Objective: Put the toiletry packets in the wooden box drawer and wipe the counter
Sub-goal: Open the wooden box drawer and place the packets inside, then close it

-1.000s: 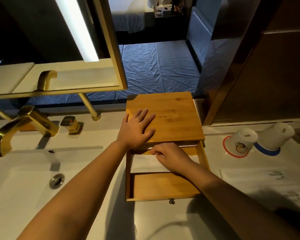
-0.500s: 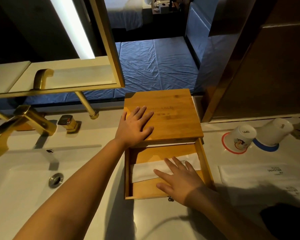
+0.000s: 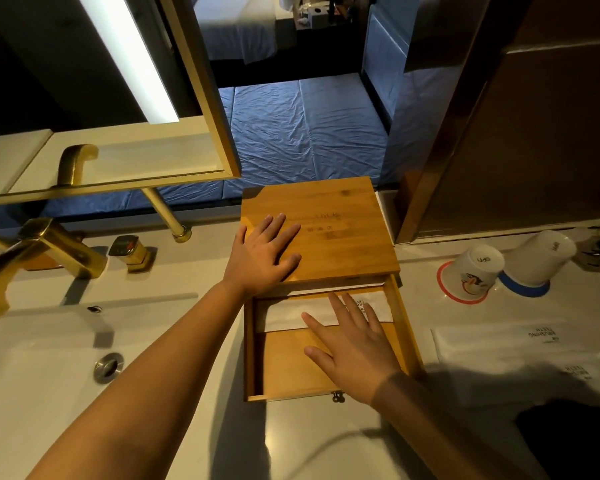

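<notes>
A wooden box (image 3: 340, 233) stands on the white counter with its drawer (image 3: 284, 372) pulled out toward me. A white toiletry packet (image 3: 288, 315) lies across the back of the drawer. My left hand (image 3: 262, 254) rests flat on the box lid, fingers spread. Hovering flat over the drawer's right half is my right hand (image 3: 350, 344), whose fingertips overlap the packet; it holds nothing. Two more white packets (image 3: 499, 341) (image 3: 541, 375) lie on the counter to the right of the box.
Two upturned cups (image 3: 478, 271) (image 3: 537, 258) sit on the counter at the right. A gold faucet (image 3: 39, 251) and its handle (image 3: 132, 251) stand above the white basin (image 3: 32, 393) on the left. A gold-framed mirror (image 3: 201, 98) hangs behind.
My right hand drew back out of the drawer's rear, leaving the packet lying there, and now lies flatter and nearer the drawer's front. The left hand stayed on the lid.
</notes>
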Tool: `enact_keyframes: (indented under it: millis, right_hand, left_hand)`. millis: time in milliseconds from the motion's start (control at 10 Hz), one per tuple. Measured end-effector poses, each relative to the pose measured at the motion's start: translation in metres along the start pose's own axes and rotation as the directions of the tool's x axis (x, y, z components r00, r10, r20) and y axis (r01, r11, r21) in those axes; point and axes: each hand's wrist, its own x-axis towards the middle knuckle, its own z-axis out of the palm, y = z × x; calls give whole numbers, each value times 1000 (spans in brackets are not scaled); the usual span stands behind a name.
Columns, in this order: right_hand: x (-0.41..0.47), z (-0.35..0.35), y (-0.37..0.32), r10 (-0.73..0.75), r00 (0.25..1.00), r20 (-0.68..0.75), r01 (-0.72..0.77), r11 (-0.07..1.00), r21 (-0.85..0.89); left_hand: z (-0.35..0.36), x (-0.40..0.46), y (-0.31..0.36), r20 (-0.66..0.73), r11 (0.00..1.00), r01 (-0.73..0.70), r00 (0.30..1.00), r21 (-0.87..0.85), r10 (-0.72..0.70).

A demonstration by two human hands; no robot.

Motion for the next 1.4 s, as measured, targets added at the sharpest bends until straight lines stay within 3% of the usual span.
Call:
enact_keyframes:
  millis: [100,400,500,600,700,800,900,1000,1200,1400]
  right_hand:
    - [-6,0,-3,40,994,97,-45,998,45]
    - [-3,-6,8,-26,998,52,18,988,154]
    - [-20,-12,20,-65,995,-73,83,960,267]
    - [-46,-19,48,17,965,-262,62,955,291]
    - [-75,-23,85,130,866,-483,6,963,269]
    - [-98,-20,138,273,832,-483,-173,955,241]
    - [-108,-13,187,378,893,-243,-333,920,208]
    - [-104,-1,211,390,910,-141,-375,919,118]
    - [-97,10,212,366,872,-325,-377,926,33]
    - [-106,-2,188,304,728,-615,-367,930,25]
  left_hand:
    - [0,1,0,2,1000,1,1000,9,-1]
    - [0,1,-1,3,1000,2,1000,19,-2]
    - [0,0,-2,-2,1000,-3,1000,21,3]
    - [1,0,-3,-10,999,-2,1000,35,2]
    - [1,1,-3,1,999,4,1000,49,-4]
    - [1,1,-3,10,999,3,1000,50,-4]
    - [1,0,-3,11,998,4,1000,61,-5]
    - [0,0,-2,9,998,2,1000,68,-2]
    - [-1,0,-2,15,997,-3,1000,77,2]
    - [-3,-1,1,17,998,5,1000,66,-6]
